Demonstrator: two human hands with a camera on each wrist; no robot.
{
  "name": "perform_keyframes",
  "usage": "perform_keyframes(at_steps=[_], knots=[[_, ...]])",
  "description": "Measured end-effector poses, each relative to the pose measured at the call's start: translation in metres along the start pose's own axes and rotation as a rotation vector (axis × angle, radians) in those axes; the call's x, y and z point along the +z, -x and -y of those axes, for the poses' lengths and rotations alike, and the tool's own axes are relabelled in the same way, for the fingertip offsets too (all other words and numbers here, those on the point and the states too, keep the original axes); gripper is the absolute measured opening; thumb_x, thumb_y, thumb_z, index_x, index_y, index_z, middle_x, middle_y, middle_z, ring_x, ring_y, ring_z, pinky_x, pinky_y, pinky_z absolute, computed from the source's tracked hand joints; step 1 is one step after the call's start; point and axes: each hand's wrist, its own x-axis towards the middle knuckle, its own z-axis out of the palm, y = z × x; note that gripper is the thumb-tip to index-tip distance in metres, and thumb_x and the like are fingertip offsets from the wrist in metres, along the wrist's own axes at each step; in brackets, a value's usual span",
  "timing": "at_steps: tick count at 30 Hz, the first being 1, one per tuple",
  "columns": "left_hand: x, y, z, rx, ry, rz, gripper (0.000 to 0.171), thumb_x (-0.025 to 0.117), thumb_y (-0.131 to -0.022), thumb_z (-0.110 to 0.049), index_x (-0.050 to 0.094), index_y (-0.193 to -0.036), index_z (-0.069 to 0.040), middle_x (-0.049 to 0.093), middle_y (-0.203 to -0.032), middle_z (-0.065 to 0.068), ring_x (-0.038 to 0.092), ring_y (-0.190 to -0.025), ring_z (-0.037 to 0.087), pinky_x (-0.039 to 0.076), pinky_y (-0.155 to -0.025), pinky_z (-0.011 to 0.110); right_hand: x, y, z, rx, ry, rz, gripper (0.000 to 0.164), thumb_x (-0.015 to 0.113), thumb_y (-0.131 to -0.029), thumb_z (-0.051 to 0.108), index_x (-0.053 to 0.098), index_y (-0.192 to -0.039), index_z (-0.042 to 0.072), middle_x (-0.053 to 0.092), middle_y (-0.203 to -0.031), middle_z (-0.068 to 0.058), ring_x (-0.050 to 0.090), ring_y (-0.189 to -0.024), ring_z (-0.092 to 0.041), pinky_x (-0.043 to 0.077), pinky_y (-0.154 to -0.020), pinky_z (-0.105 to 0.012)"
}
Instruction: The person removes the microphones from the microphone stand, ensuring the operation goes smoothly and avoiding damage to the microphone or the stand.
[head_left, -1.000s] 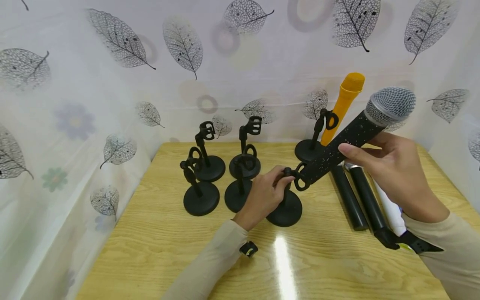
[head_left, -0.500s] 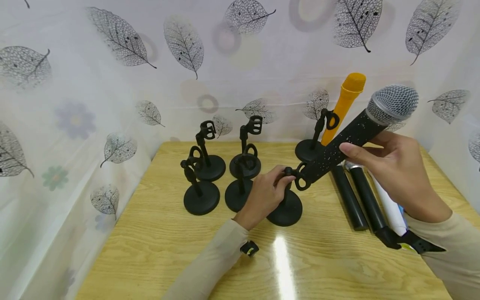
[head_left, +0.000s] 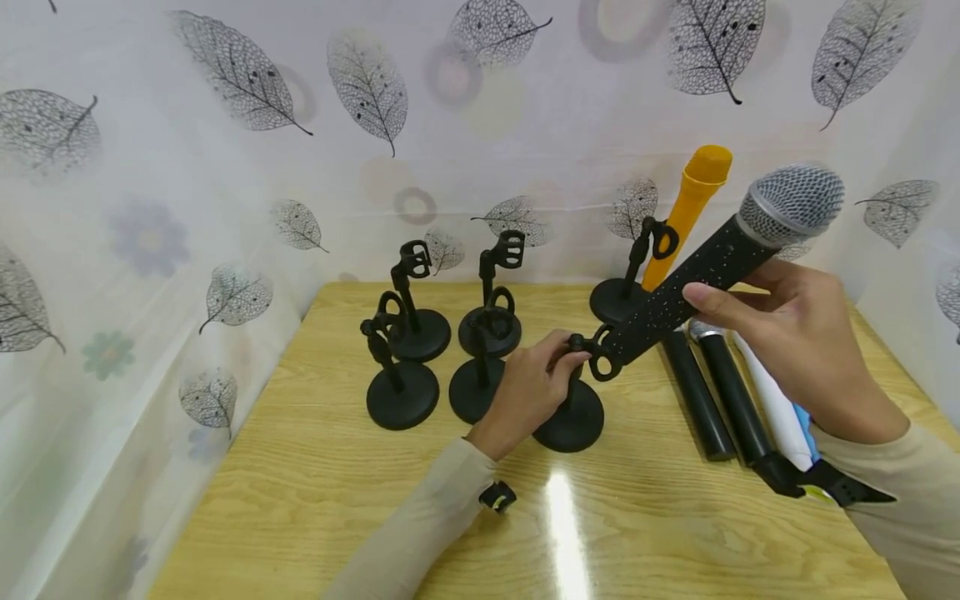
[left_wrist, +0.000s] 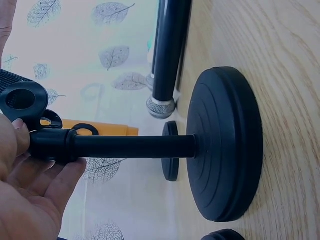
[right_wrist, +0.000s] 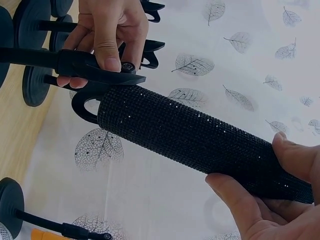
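Note:
In the head view my left hand point(head_left: 528, 387) grips the upper part of a black desk microphone stand point(head_left: 572, 427), just below its ring clip point(head_left: 604, 353). The left wrist view shows the thumb and fingers about the top of the stand's pole point(left_wrist: 135, 146), its round base upright on the table. My right hand point(head_left: 802, 350) holds a black sparkly microphone point(head_left: 693, 283) with a silver mesh head, tilted up to the right. That microphone's lower end point(right_wrist: 112, 107) meets the clip; whether it is inside the ring I cannot tell.
Several black stands with bare clips, such as one at front left point(head_left: 402, 398), stand left of my hands. At the back right, a yellow microphone point(head_left: 686, 212) leans in another stand point(head_left: 618, 300). Two black microphones point(head_left: 701, 400) and a white one point(head_left: 776, 408) lie on the right.
My right hand has shifted very slightly right, and the microphone's head sits a little higher and further right. The left hand and the stand have stayed in place.

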Motion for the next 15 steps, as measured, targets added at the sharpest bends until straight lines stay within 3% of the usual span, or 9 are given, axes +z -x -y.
perform_keyframes(at_steps=[15], knots=[[0.0004,-0.0002,0.0007,0.001,0.001,-0.003,0.017,0.056,-0.106,-0.027,0.063,-0.104,-0.012,0.053,-0.070,-0.004,0.045,-0.054,0.007,0.039,-0.053,0.020,0.0003,-0.0007,0.0017,-0.038,0.017,0.017,0.026,0.074,-0.092,0.004,0.068,-0.117,0.001,0.074,-0.109,0.001,0.074,-0.090,-0.007,0.056,-0.075,-0.020]])
